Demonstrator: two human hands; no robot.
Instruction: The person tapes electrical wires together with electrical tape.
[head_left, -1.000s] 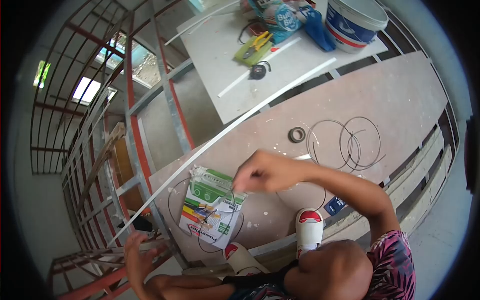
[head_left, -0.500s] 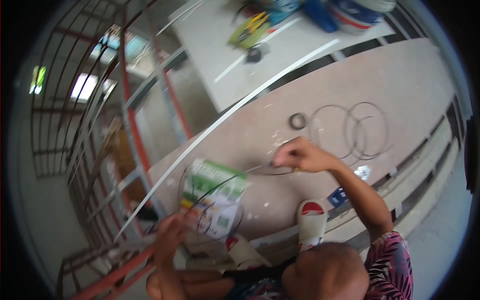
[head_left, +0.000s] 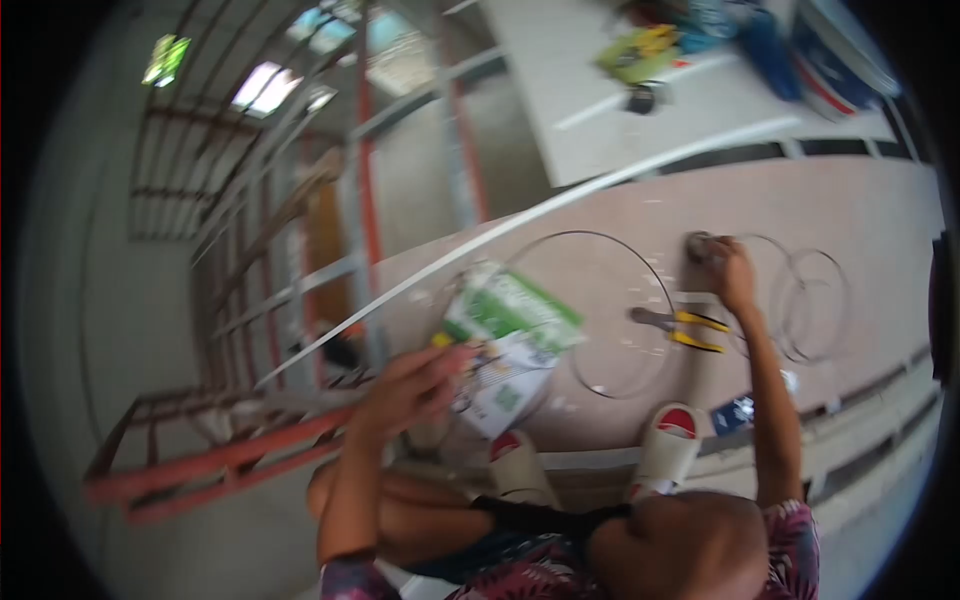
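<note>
My right hand point(head_left: 732, 275) reaches over the board, its fingers closed at a small dark ring-shaped roll point(head_left: 698, 246). Below that hand lies a pair of pliers point(head_left: 685, 328) with yellow handles, its jaws pointing left. My left hand point(head_left: 415, 388) is raised near the left side of a green and white printed bag point(head_left: 530, 335), thumb and fingers pinched together. A thin dark wire point(head_left: 655, 262) curves in a wide loop across the board and behind the bag; its end seems to be in my left fingers, though blur hides the exact grip.
More thin wire lies in loose coils point(head_left: 815, 305) at the right. A white strip point(head_left: 560, 203) runs along the board's point(head_left: 860, 220) far edge. Beyond are a yellow-green pouch point(head_left: 640, 60) and a bucket point(head_left: 835, 65). A red metal frame point(head_left: 230, 470) stands left; a blue packet point(head_left: 733, 415) lies near my foot.
My right hand has gone from the wire to the dark roll. The pliers now lie on the board, and the wire has spread into a wide loop. The view has shifted left.
</note>
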